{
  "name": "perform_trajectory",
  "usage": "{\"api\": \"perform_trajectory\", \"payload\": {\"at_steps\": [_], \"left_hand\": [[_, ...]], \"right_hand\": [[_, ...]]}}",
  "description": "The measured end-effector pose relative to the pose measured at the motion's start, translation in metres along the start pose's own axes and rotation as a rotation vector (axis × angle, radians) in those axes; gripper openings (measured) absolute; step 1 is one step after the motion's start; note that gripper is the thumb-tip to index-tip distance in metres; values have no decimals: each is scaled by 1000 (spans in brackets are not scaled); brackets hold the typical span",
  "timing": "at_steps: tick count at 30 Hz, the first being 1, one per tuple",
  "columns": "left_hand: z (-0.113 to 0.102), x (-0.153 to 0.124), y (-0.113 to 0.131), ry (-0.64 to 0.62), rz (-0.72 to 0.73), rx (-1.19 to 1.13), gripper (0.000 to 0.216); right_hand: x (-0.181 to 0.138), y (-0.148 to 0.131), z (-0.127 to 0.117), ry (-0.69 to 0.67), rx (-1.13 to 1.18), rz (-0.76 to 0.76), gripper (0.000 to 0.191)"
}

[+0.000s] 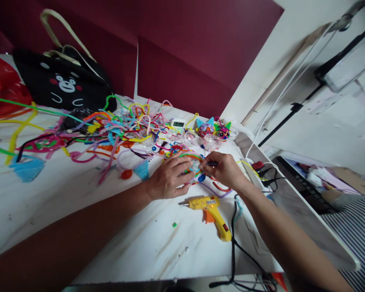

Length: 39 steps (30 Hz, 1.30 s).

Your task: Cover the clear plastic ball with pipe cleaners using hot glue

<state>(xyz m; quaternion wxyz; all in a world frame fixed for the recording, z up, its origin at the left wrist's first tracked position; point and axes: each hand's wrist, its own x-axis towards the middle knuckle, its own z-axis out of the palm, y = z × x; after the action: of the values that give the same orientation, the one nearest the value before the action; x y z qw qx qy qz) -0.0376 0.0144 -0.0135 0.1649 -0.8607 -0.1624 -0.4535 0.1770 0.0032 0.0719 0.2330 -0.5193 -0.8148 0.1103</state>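
Left hand (170, 176): lies palm down on the white table (79, 211), fingers drawn together and curled to the right, tips pressing on the small clear plastic ball (195, 164) wound with green, orange and blue fuzzy wire. Holds it from the left side, wrist low on the table.

Next to the right, the ball itself: sits just above the table between the two hands, touching both, equally near to each, straight ahead of the body.

Just nearer the body than the ball: yellow plastic hot glue gun (211, 213) with an orange trigger. Lies flat and untouched, long axis running left to right, metal nozzle pointing left, grip and black cord trailing right and down. Rests below the gap between the hands, grip end closer to the right one.

Right hand (223, 170): meets the ball from the right, thumb and forefinger pinching a short dark piece (213, 163) against it, other fingers folded under. Cannot tell what the piece is.
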Motion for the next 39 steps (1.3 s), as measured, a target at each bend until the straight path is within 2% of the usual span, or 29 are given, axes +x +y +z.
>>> {"api": "perform_trajectory", "payload": {"at_steps": [10,18,29,39], "left_hand": [[1,-1,0,7,-15,-33,30],[3,-4,1,-24,-20,-1,45],[0,-2,1,-47,-49,-17,40],[-1,-1,0,-47,-43,-21,40]], "right_hand": [[2,-2,0,2,-45,34,4],[3,-5,2,14,-79,47,3],[6,-9,3,21,-32,87,4],[7,-3,-8,-1,56,81,6]]}}
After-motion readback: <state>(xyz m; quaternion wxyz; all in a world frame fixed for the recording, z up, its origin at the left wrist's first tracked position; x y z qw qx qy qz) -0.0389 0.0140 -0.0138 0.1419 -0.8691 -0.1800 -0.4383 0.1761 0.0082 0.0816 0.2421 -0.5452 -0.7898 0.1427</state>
